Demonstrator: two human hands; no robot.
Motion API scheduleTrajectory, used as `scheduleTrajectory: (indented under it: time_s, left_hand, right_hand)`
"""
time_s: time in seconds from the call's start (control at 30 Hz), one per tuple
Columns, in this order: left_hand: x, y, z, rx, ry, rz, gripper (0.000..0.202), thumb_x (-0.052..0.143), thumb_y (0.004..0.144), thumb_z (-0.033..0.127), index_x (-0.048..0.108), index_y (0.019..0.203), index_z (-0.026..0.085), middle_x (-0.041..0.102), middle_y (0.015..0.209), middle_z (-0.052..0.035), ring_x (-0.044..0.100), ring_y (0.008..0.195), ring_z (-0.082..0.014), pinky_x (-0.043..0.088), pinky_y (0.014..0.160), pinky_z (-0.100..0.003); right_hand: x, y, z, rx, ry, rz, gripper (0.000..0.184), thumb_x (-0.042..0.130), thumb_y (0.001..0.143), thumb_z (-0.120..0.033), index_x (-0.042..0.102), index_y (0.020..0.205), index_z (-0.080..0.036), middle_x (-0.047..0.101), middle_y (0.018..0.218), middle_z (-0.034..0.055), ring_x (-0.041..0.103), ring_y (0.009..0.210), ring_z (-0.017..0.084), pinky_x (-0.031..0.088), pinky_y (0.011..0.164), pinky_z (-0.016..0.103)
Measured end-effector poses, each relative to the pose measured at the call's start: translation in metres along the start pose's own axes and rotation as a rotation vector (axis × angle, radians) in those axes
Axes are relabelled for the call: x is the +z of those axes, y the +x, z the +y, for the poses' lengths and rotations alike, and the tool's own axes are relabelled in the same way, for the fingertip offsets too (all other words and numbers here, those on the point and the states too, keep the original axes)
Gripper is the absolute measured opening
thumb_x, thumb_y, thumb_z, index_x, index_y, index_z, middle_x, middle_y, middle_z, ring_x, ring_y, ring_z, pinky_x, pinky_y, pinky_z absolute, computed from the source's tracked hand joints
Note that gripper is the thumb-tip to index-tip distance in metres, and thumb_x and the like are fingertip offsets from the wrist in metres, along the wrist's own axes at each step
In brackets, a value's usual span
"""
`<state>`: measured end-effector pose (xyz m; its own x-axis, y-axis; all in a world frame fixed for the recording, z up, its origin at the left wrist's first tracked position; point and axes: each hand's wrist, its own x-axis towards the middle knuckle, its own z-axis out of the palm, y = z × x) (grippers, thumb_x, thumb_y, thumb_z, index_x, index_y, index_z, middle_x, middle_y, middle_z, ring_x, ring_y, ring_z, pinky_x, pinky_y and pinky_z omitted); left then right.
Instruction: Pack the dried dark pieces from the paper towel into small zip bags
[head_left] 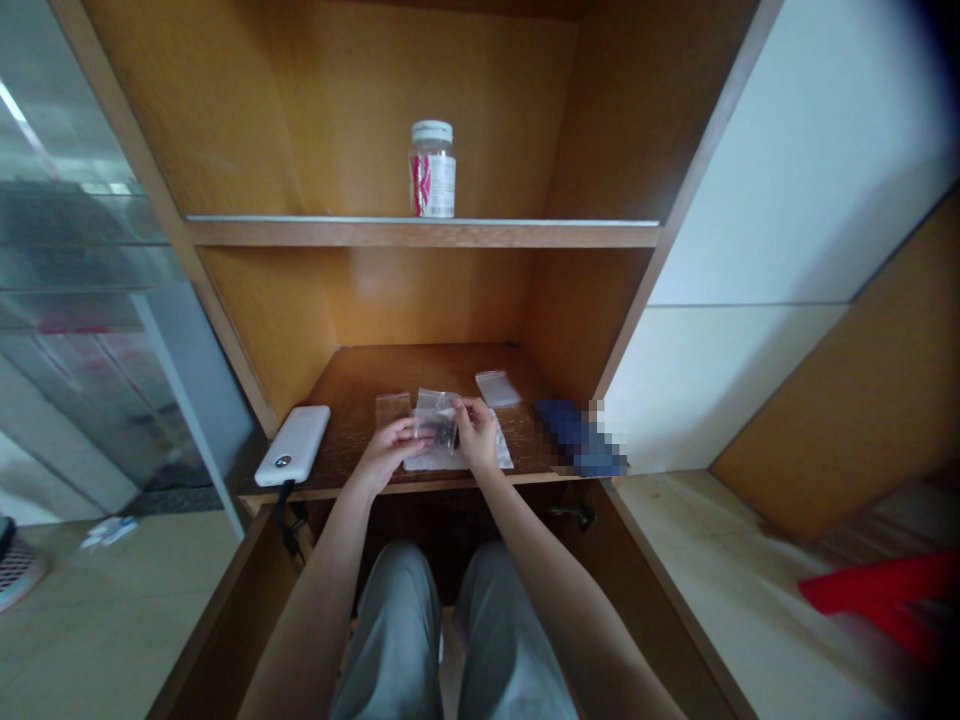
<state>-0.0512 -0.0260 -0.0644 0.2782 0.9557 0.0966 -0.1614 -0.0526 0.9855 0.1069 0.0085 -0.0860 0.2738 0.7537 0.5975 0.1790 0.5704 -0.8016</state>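
Note:
Between my two hands is a small clear plastic bag (435, 412) with something dark inside that is too small to name. My left hand (391, 450) pinches its left side, and my right hand (475, 432) grips its upper right edge. Under the hands a white sheet or cloth (498, 456) lies on the brown shelf. Another clear bag (393, 406) lies just behind my left hand. Farther back to the right rests a flat whitish bag (498, 388), apart from both hands.
A white power bank (294, 446) with a dark cable stands at the shelf's left edge. On the right lies a dark blue, partly pixelated object (577, 436). A lidded clear jar (433, 170) sits on the upper shelf (525, 234). Open cabinet doors flank my knees.

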Motion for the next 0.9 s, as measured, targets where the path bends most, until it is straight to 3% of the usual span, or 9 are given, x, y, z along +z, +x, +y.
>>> scheduleTrajectory:
  time_s: [0.23, 0.37, 0.5, 0.67, 0.77, 0.9]
  left_hand:
    - [-0.005, 0.004, -0.01, 0.051, -0.075, 0.089, 0.05, 0.072, 0.06, 0.02, 0.057, 0.108, 0.014, 0.067, 0.098, -0.0131, 0.062, 0.091, -0.0216, 0.044, 0.087, -0.037]
    - [-0.006, 0.006, -0.012, 0.073, -0.109, 0.132, 0.052, 0.073, 0.06, 0.02, 0.056, 0.109, 0.014, 0.067, 0.097, -0.012, 0.062, 0.093, -0.0214, 0.043, 0.088, -0.036]
    - [-0.006, 0.006, -0.012, 0.082, -0.134, 0.141, 0.052, 0.072, 0.06, 0.02, 0.055, 0.109, 0.014, 0.067, 0.097, -0.0118, 0.061, 0.094, -0.0212, 0.043, 0.088, -0.035]
    - [-0.007, 0.007, -0.012, 0.08, -0.164, 0.167, 0.049, 0.071, 0.061, 0.017, 0.055, 0.107, 0.014, 0.067, 0.097, -0.0113, 0.062, 0.093, -0.0205, 0.043, 0.089, -0.035]
    - [-0.007, 0.007, -0.011, 0.073, -0.186, 0.194, 0.047, 0.071, 0.061, 0.017, 0.056, 0.106, 0.015, 0.067, 0.095, -0.0094, 0.063, 0.09, -0.0198, 0.044, 0.088, -0.036]
    - [-0.006, 0.006, -0.01, 0.095, -0.197, 0.184, 0.044, 0.069, 0.064, 0.019, 0.056, 0.106, 0.015, 0.067, 0.09, -0.0079, 0.064, 0.084, -0.0186, 0.045, 0.087, -0.038]
  right_hand:
    - [0.002, -0.002, -0.001, 0.05, 0.086, 0.01, 0.024, 0.047, 0.081, -0.042, 0.053, 0.086, -0.019, 0.059, 0.08, 0.0038, 0.055, 0.07, 0.015, 0.045, 0.065, 0.027]
    - [0.002, -0.002, -0.004, 0.055, 0.12, -0.124, 0.024, 0.047, 0.081, -0.041, 0.056, 0.079, -0.019, 0.061, 0.078, 0.0043, 0.058, 0.071, 0.016, 0.047, 0.065, 0.028]
    - [0.003, -0.003, -0.007, -0.014, 0.136, -0.182, 0.021, 0.049, 0.081, -0.037, 0.06, 0.081, -0.019, 0.063, 0.088, 0.0064, 0.059, 0.081, 0.018, 0.047, 0.069, 0.028]
    - [0.003, -0.004, -0.007, -0.064, 0.107, -0.308, 0.018, 0.049, 0.08, -0.034, 0.062, 0.081, -0.02, 0.064, 0.085, 0.0052, 0.059, 0.081, 0.018, 0.047, 0.073, 0.031]
    - [0.001, -0.004, -0.008, -0.104, 0.088, -0.3, 0.016, 0.049, 0.08, -0.03, 0.061, 0.084, -0.02, 0.063, 0.091, 0.0061, 0.058, 0.086, 0.018, 0.046, 0.075, 0.03]
    - [0.0, -0.001, -0.011, -0.182, 0.063, -0.198, 0.016, 0.049, 0.078, -0.023, 0.059, 0.09, -0.02, 0.06, 0.096, 0.0073, 0.055, 0.094, 0.019, 0.044, 0.081, 0.033]
